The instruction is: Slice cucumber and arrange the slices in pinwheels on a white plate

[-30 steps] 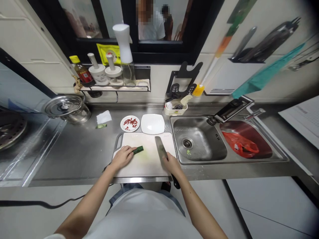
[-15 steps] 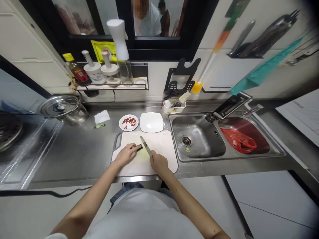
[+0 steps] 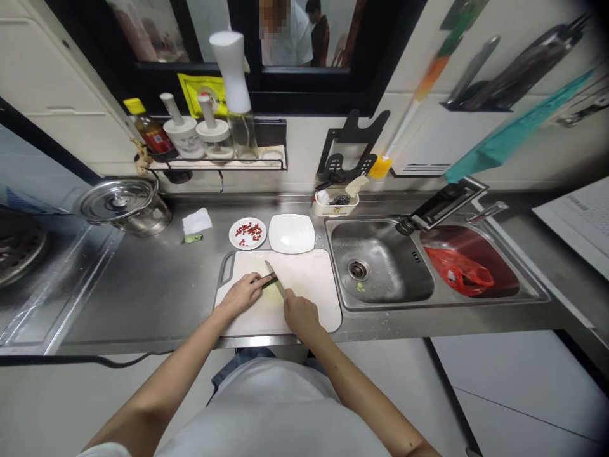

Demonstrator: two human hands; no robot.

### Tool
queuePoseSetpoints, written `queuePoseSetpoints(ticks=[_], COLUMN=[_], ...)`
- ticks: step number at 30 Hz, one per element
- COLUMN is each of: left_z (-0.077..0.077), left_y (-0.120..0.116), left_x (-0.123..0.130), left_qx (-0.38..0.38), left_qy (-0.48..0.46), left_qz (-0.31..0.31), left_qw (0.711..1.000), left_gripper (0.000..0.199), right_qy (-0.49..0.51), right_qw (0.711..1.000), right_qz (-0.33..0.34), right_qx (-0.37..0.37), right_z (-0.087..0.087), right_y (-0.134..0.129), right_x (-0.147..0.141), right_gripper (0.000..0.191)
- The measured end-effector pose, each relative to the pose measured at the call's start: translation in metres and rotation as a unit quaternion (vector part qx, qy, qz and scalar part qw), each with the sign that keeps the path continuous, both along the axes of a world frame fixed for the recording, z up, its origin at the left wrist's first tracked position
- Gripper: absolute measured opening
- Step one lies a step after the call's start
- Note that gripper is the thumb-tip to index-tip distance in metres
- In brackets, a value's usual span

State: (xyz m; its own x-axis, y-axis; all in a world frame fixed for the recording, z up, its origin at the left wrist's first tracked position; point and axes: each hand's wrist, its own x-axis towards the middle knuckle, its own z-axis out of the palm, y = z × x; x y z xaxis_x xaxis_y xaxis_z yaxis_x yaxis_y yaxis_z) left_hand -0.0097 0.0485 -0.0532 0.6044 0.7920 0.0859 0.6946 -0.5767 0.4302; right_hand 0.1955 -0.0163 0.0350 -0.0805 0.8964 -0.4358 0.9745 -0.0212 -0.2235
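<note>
On the white cutting board point(image 3: 318, 279), my left hand point(image 3: 242, 293) presses a dark-green piece of cucumber point(image 3: 271, 280) with its fingers held together. My right hand point(image 3: 301, 313) is closed around the handle of a knife point(image 3: 276, 279). The blade points away from me and crosses the cucumber just beyond my left fingertips. Its contact with the board is too small to make out. Behind the board stand a small white plate point(image 3: 248, 244) of chopped red pieces and a white square plate point(image 3: 291, 233).
To the right is a steel double sink point(image 3: 380, 298), with a red plastic bag point(image 3: 459, 271) in its right basin. A lidded pot point(image 3: 137, 219) stands at the left. A green scrap point(image 3: 192, 239) lies by a white paper point(image 3: 196, 221). Bottles line a wall shelf point(image 3: 214, 164).
The knife has shifted slightly left, so its blade now lies across the cucumber. My left hand stays nearly in place, and the whole view has shifted a little.
</note>
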Motion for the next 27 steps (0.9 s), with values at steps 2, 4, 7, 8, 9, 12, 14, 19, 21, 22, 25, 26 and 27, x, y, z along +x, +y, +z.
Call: queuePoseSetpoints(ticks=[2,4,7,8,9,12,14,19,21,22,25,26,27], left_z=[-0.001,-0.001,-0.001,-0.001,-0.001,0.0,0.001,0.004,0.004,0.003,0.004,0.004,0.004], left_y=[0.0,0.0,0.001,0.001,0.001,0.001,0.0,0.0,0.0,0.0,0.0,0.001,0.001], left_x=[0.0,0.0,0.0,0.0,0.001,0.001,0.001,0.002,0.002,0.002,0.002,0.002,0.002], left_qx=[-0.002,-0.003,-0.004,-0.005,-0.005,-0.005,-0.004,-0.005,-0.008,-0.01,-0.014,-0.015,-0.017], left_qy=[0.001,0.001,0.002,0.003,0.004,0.004,0.005,0.01,0.002,-0.003,-0.008,-0.006,-0.005], left_qz=[0.0,0.0,-0.001,-0.002,-0.002,0.002,0.004,0.002,0.003,0.003,0.002,0.001,0.0], left_qw=[1.0,1.0,1.0,1.0,1.0,1.0,1.0,1.0,1.0,1.0,1.0,1.0,1.0], left_gripper=[0.051,0.051,0.052,0.052,0.052,0.05,0.049,0.049,0.05,0.05,0.05,0.05,0.05], right_qy=[0.001,0.001,0.0,0.0,0.001,0.0,-0.001,0.001,0.002,0.001,-0.003,-0.003,-0.002], right_qw=[1.0,1.0,1.0,1.0,1.0,1.0,1.0,1.0,1.0,1.0,0.999,0.999,0.999], right_qz=[0.001,-0.001,-0.002,0.0,0.001,0.003,0.001,0.003,0.001,0.001,0.001,0.002,0.004], right_qx=[0.002,-0.002,-0.004,-0.002,0.0,0.0,-0.004,-0.006,-0.014,-0.019,-0.033,-0.037,-0.041], right_z=[0.001,0.002,0.004,0.004,0.004,0.004,0.004,0.006,0.008,0.008,0.011,0.011,0.011], right_y=[0.0,-0.001,-0.001,-0.001,-0.001,-0.002,-0.002,-0.002,-0.001,0.0,0.001,0.001,0.001], right_x=[-0.001,-0.001,-0.002,-0.002,-0.002,-0.002,-0.002,-0.003,-0.004,-0.004,-0.005,-0.005,-0.004], right_gripper=[0.036,0.035,0.033,0.033,0.033,0.033,0.034,0.035,0.036,0.036,0.034,0.034,0.034])
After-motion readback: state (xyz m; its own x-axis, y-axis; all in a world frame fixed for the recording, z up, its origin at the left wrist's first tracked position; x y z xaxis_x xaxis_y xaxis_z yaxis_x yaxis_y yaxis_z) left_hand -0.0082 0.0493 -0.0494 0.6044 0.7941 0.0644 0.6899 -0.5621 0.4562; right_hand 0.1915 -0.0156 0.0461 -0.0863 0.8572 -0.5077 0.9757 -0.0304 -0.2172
